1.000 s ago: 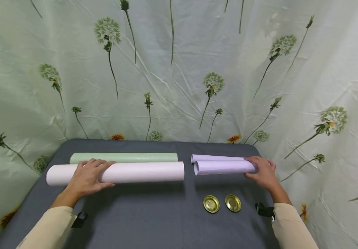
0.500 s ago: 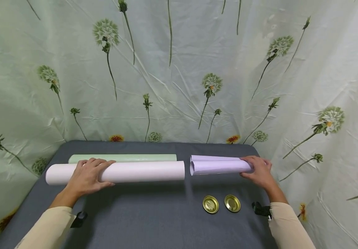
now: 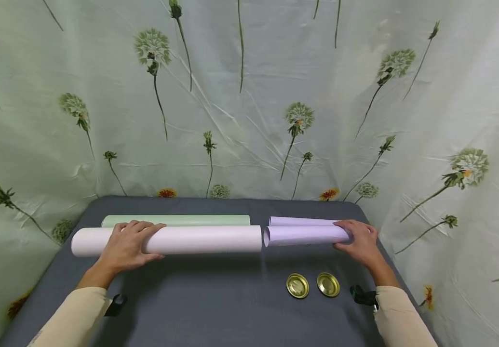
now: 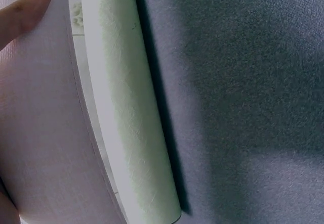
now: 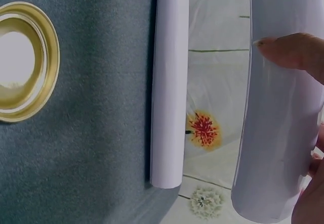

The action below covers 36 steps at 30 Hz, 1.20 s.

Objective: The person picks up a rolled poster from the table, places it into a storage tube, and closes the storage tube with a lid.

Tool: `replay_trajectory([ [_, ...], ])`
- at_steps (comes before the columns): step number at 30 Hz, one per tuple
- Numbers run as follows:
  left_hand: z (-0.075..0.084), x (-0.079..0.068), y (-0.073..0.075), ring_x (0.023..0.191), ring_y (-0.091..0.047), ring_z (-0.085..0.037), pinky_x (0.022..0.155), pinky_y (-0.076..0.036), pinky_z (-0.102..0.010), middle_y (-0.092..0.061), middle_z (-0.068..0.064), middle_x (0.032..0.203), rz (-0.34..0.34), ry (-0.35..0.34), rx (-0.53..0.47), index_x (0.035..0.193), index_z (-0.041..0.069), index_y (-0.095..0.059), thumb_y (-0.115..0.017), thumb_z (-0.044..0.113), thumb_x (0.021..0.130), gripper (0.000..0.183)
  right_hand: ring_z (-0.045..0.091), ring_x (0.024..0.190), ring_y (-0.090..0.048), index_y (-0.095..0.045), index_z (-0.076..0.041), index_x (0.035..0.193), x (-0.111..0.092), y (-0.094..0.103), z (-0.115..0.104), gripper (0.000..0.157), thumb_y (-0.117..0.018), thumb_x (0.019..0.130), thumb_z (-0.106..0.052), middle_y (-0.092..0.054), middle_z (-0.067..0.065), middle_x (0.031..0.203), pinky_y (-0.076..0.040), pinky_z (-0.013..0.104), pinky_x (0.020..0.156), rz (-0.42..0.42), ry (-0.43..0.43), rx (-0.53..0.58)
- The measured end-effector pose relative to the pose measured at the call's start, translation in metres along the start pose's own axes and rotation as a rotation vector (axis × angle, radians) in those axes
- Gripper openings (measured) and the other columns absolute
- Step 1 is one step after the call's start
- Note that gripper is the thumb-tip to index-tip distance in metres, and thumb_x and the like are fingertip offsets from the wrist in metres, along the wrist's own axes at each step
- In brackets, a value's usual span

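My left hand (image 3: 128, 246) grips a long pale pink roll (image 3: 210, 240), thumb on the near side and fingers over the top. In my right hand (image 3: 359, 243) is a shorter, hollow lilac paper roll (image 3: 307, 235), pinched near its right end; the thumb (image 5: 286, 51) presses its side in the right wrist view. Both rolls appear raised over the table, end to end, with a very narrow gap between them in the head view. Behind them lie a light green roll (image 4: 126, 113) and a second lilac roll (image 5: 169, 92).
Two small round gold-coloured dishes (image 3: 297, 286) sit side by side on the dark grey tabletop (image 3: 214, 308), in front of the lilac rolls. A pale curtain (image 3: 249, 120) with dandelion prints hangs along the table's back and sides.
The lilac roll in my right hand has moved left, narrowing its gap to the pink roll. The left hand keeps its grip. The view has shifted slightly.
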<state>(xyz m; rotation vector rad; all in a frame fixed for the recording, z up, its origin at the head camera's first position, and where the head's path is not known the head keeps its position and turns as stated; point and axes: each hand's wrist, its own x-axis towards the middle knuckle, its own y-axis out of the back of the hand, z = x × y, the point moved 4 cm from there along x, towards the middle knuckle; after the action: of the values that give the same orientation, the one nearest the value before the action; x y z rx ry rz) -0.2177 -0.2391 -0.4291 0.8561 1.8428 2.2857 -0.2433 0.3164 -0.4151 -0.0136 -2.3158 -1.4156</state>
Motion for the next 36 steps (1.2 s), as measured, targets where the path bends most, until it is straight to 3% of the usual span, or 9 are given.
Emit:
replay_trajectory([
  [5,0.004,0.000,-0.006,0.105,-0.057,-0.031,0.085,-0.038,-0.059,-0.065,-0.008,0.110,0.005,-0.004,-0.001,0.125,0.017,-0.062,-0.085,0.046,0.062,0.074,0.043,0.106,-0.052,-0.066,0.001,0.112,-0.002,-0.003,0.003,0.050,-0.085,0.066,-0.007,-0.062,0.023,0.111,-0.018,0.062,0.090,-0.018,-0.012,0.004],
  [25,0.006,-0.002,-0.005,0.104,-0.057,-0.033,0.084,-0.037,-0.059,-0.065,-0.009,0.109,0.016,-0.004,-0.001,0.124,0.016,-0.062,-0.085,0.047,0.062,0.073,0.043,0.107,-0.053,-0.068,0.000,0.111,-0.003,-0.019,-0.003,0.051,-0.086,0.063,-0.006,-0.063,0.022,0.111,-0.017,0.061,0.092,-0.001,0.002,0.016],
  [36,0.006,-0.004,-0.001,0.100,-0.059,-0.032,0.081,-0.038,-0.059,-0.066,-0.008,0.106,0.065,-0.040,-0.002,0.122,0.017,-0.064,-0.086,0.047,0.059,0.073,0.040,0.107,-0.053,-0.068,-0.002,0.112,-0.002,-0.023,-0.013,0.052,-0.086,0.063,-0.008,-0.064,0.020,0.111,-0.018,0.061,0.092,-0.007,0.014,0.002],
])
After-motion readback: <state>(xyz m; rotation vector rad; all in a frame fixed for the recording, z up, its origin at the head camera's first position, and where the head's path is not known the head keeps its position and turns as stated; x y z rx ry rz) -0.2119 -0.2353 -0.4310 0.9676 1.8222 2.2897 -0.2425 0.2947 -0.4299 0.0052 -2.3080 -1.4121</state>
